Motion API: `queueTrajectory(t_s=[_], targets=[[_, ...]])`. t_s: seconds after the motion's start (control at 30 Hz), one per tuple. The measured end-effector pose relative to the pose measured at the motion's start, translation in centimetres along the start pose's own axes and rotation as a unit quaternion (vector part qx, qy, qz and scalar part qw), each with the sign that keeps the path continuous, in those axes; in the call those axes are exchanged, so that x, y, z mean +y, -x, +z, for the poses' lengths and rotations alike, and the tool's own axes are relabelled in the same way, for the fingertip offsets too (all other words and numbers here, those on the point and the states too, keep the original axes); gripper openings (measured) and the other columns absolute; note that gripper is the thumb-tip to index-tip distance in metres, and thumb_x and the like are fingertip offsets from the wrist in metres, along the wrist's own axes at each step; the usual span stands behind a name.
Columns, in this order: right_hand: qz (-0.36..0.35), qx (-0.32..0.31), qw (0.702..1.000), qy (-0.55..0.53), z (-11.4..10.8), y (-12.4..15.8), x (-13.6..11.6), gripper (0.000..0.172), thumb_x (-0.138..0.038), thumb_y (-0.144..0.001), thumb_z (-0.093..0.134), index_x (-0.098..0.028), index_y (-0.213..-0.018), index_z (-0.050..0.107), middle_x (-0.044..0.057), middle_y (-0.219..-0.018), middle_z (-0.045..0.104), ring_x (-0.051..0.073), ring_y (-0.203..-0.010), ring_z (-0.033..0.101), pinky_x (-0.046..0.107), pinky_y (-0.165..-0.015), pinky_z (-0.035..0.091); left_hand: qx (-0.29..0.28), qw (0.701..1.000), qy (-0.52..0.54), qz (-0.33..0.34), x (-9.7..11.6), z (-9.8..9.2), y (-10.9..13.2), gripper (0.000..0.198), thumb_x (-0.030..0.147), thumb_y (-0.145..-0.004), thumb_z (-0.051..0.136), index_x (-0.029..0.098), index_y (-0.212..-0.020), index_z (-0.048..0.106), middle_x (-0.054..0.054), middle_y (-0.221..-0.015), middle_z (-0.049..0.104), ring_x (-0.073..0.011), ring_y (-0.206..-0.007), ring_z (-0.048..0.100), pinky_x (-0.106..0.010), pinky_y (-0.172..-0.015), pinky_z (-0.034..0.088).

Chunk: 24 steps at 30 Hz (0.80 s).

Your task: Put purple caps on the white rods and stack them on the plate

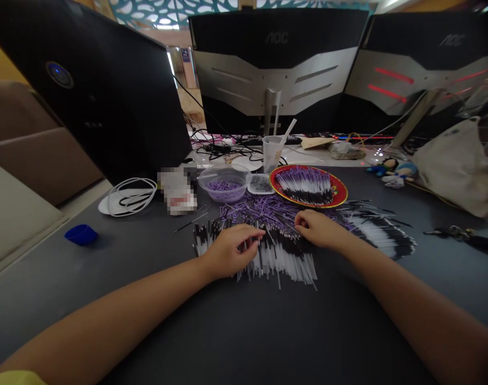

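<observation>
The left hand (227, 252) rests on a loose heap of black-and-white sticks (281, 262) in the middle of the bench (268, 331). Its fingers (249, 236) curl narrowly into the heap, and the right hand's fingers (302, 219) touch its far side; neither hand clearly holds a stick. A neat batch of sticks already lies on a red plate (342, 190), and another fans out (382, 233) towards the bench's right side, while many purple-ended sticks (260, 208) remain scattered beyond the heap. The hands hide some sticks, and the sticks are too many and too fine to count.
</observation>
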State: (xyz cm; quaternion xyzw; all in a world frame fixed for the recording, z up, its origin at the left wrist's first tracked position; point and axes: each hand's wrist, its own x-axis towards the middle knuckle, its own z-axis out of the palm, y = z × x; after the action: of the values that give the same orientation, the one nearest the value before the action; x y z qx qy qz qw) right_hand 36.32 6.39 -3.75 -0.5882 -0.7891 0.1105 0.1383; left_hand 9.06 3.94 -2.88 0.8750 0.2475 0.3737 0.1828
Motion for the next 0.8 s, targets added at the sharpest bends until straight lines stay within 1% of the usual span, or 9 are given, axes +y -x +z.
queueTrajectory(t_s=[0.1,0.2,0.33,0.47,0.53,0.63,0.77,0.8], targets=[[0.014,-0.028,0.999,-0.004,-0.4,0.1,0.0,0.008,-0.025,-0.076,0.052,-0.019,-0.076,0.056,0.003,-0.073,0.059,0.015,-0.064,0.053,0.026,-0.057,0.036,-0.007,1.000,0.001,0.008,0.2,0.0,0.0,0.027,0.016,-0.082,0.049,0.013,-0.106,0.062,-0.008,-0.091,0.066,-0.0118,-0.070,0.059,-0.028,-0.066,0.051],[0.022,-0.059,0.998,-0.017,-0.8,0.0,-0.1,0.007,-0.025,-0.076,0.052,-0.020,-0.076,0.056,0.001,-0.067,0.057,0.015,-0.060,0.051,0.025,-0.053,0.033,-0.006,1.000,0.005,-0.002,0.3,0.0,-0.1,0.025,0.017,-0.083,0.049,0.014,-0.104,0.062,-0.008,-0.092,0.066,-0.0139,-0.078,0.061,-0.029,-0.069,0.052],[0.018,-0.092,0.995,-0.027,-1.2,-0.5,-0.3,0.003,-0.020,-0.073,0.052,-0.019,-0.074,0.055,0.001,-0.064,0.056,0.014,-0.058,0.050,0.025,-0.052,0.032,0.012,1.000,0.006,-0.016,0.2,0.1,-0.3,0.022,0.017,-0.083,0.049,0.014,-0.099,0.064,-0.006,-0.087,0.066,-0.0136,-0.076,0.061,-0.027,-0.066,0.051],[0.010,-0.106,0.994,-0.035,-1.2,-0.7,0.0,0.002,-0.020,-0.073,0.052,-0.019,-0.074,0.053,0.001,-0.066,0.056,0.015,-0.059,0.050,0.025,-0.052,0.034,0.019,0.999,0.011,-0.027,0.3,0.2,-0.2,0.020,0.017,-0.083,0.049,0.014,-0.097,0.064,-0.006,-0.084,0.065,-0.0124,-0.072,0.059,-0.025,-0.062,0.049],[-0.007,-0.091,0.995,-0.040,-1.1,-0.5,0.3,0.003,-0.021,-0.074,0.052,-0.019,-0.074,0.053,0.002,-0.069,0.057,0.015,-0.063,0.052,0.025,-0.055,0.036,0.020,0.999,0.013,-0.027,0.3,0.2,-0.1,0.020,0.017,-0.083,0.050,0.014,-0.096,0.064,-0.006,-0.084,0.065,-0.0122,-0.071,0.059,-0.025,-0.061,0.048],[-0.039,-0.026,0.998,-0.050,-1.2,0.0,0.4,0.005,-0.023,-0.077,0.052,-0.019,-0.074,0.053,0.004,-0.077,0.058,0.016,-0.070,0.053,0.027,-0.061,0.038,0.021,0.999,0.018,-0.028,0.2,0.3,0.0,0.020,0.016,-0.083,0.050,0.014,-0.097,0.064,-0.005,-0.085,0.064,-0.0118,-0.071,0.058,-0.025,-0.061,0.048],[-0.015,0.062,0.994,-0.093,-1.6,0.9,-0.8,0.009,-0.027,-0.083,0.048,-0.019,-0.085,0.052,0.002,-0.072,0.057,0.014,-0.059,0.049,0.026,-0.055,0.036,0.038,0.999,0.019,-0.028,0.1,0.3,-0.2,0.019,0.013,-0.082,0.049,0.015,-0.095,0.063,-0.005,-0.083,0.064,-0.0126,-0.073,0.058,-0.025,-0.063,0.048],[-0.018,0.079,0.991,-0.106,-1.7,1.1,-1.3,0.010,-0.027,-0.084,0.047,-0.019,-0.089,0.052,0.001,-0.073,0.057,0.014,-0.059,0.049,0.026,-0.055,0.036,0.041,0.999,0.019,-0.026,0.1,0.3,-0.2,0.020,0.012,-0.082,0.049,0.015,-0.095,0.063,-0.005,-0.083,0.064,-0.0128,-0.074,0.058,-0.026,-0.064,0.048]])
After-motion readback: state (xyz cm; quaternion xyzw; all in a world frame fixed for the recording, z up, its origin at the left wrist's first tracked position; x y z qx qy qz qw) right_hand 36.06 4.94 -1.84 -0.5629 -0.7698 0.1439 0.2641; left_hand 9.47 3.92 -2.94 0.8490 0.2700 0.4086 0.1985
